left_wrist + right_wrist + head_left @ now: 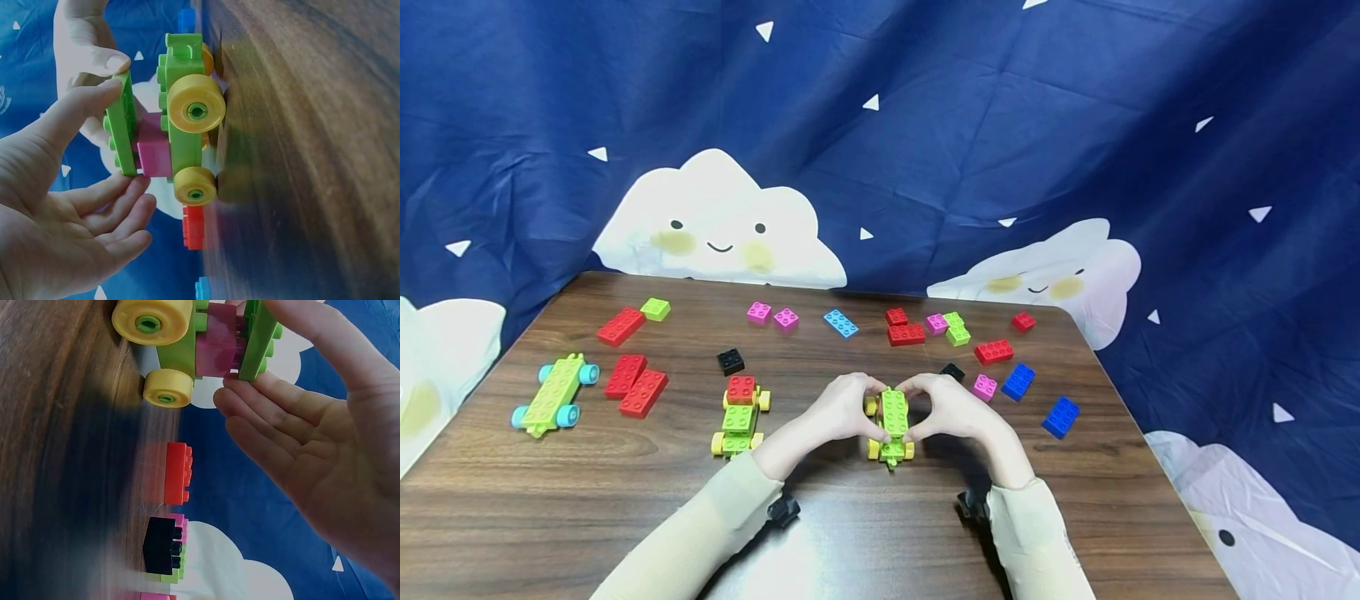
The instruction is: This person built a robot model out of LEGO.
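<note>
A flat lime-green brick [894, 408] is pinched between thumb and fingers of both hands, my left hand [847, 407] at one side and my right hand [953, 407] at the other. It lies tilted over a pink brick [154, 145], which sits on a lime-green car base [185, 147] with yellow wheels [167, 387]. In the left wrist view, one end of the flat brick is close against the pink brick's studs while the thumb end leans away. The car base stands on the wooden table [880, 533].
Left of my hands stands another yellow-wheeled car [739, 419] carrying a red brick. A lime-green base with blue wheels [556, 393] is at far left. Loose red bricks [643, 393], black bricks [730, 361], pink bricks [985, 387] and blue bricks [1061, 417] lie around.
</note>
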The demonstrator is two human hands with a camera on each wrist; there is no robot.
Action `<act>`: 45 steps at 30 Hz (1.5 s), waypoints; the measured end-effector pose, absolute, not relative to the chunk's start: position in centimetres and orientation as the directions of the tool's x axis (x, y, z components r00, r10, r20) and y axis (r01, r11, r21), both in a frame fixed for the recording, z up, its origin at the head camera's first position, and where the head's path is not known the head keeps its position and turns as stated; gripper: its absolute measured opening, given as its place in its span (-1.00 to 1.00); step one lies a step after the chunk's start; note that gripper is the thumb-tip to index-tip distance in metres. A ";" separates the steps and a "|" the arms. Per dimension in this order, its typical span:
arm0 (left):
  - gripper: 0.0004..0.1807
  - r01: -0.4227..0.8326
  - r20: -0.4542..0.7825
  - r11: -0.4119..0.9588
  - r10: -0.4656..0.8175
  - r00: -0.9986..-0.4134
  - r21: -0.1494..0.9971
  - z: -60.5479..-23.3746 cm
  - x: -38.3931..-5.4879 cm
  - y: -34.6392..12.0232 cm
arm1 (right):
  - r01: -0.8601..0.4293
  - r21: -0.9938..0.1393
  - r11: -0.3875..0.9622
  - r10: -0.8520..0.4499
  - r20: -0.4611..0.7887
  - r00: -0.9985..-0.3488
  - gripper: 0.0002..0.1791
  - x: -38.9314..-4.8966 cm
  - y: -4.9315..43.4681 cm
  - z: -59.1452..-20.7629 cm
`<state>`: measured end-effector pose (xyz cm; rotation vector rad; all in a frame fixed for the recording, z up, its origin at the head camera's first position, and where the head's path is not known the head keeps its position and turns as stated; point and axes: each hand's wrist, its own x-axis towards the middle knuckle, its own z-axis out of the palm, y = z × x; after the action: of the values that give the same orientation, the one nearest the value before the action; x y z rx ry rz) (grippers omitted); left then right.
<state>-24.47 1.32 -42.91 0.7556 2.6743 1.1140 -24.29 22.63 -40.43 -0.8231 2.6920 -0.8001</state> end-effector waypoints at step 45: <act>-0.27 0.445 0.080 0.588 0.542 -0.837 0.675 -42.7 -24.7 1.0 | -0.476 -0.517 0.711 -0.577 -0.042 -0.816 -0.36 -24.4 22.1 -40.4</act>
<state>-24.67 1.00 -42.70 0.8368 2.6780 1.0823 -24.43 22.11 -40.45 -0.8460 2.7179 -0.7380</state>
